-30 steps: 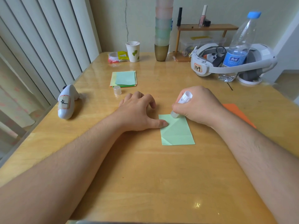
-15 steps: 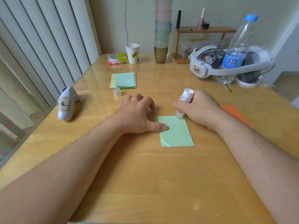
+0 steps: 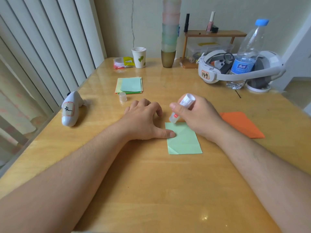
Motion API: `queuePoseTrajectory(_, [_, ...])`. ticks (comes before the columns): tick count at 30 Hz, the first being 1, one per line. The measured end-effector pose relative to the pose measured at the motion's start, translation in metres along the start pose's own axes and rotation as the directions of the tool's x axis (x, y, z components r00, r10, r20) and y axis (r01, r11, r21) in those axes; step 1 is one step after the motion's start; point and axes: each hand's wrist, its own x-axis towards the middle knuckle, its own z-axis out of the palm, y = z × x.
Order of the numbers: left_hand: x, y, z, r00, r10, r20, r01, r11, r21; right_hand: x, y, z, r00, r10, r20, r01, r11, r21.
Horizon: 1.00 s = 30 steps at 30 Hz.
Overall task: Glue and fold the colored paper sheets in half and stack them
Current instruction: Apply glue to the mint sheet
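Green paper sheet (image 3: 184,140) lies flat on the tabletop (image 3: 151,190), mid-near. Left hand (image 3: 143,120) has a relaxed grip, fingers loosely curled on the wood, thumb pressing the sheet's left edge. Right hand (image 3: 196,115) grips the glue stick (image 3: 182,107), tip at the sheet's far edge. Advice: keep thumb pinned, run glue lightly along the edges, then fold. Orange sheet (image 3: 242,125) waits right; cap (image 3: 122,97) and finished stack (image 3: 129,85) sit farther back.
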Motion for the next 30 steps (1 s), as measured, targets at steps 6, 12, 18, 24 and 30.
queuePoseTrajectory(6, [0.001,0.000,0.001,1.000,0.004,-0.015,-0.004,1.000,0.013,-0.001,-0.002,0.006,0.997,-0.014,0.079,0.018,0.999,-0.045])
queuePoseTrajectory(12, [0.001,0.000,0.002,1.000,-0.001,-0.011,0.001,1.000,0.014,0.000,-0.007,0.009,0.995,-0.036,0.096,0.053,0.981,-0.188])
queuePoseTrajectory(18, [0.000,-0.001,0.001,1.000,0.005,-0.006,-0.005,1.000,-0.008,0.002,-0.005,-0.001,0.996,-0.007,0.085,0.027,0.971,-0.239])
queuePoseTrajectory(24, [-0.004,-0.001,0.000,1.000,0.023,0.003,-0.023,1.000,0.001,0.001,0.003,-0.015,0.997,0.045,0.059,-0.030,0.970,-0.243])
queuePoseTrajectory(30, [-0.005,-0.002,0.000,1.000,0.024,0.012,-0.024,1.000,-0.003,0.001,0.004,-0.017,0.997,0.066,0.044,-0.053,0.965,-0.255])
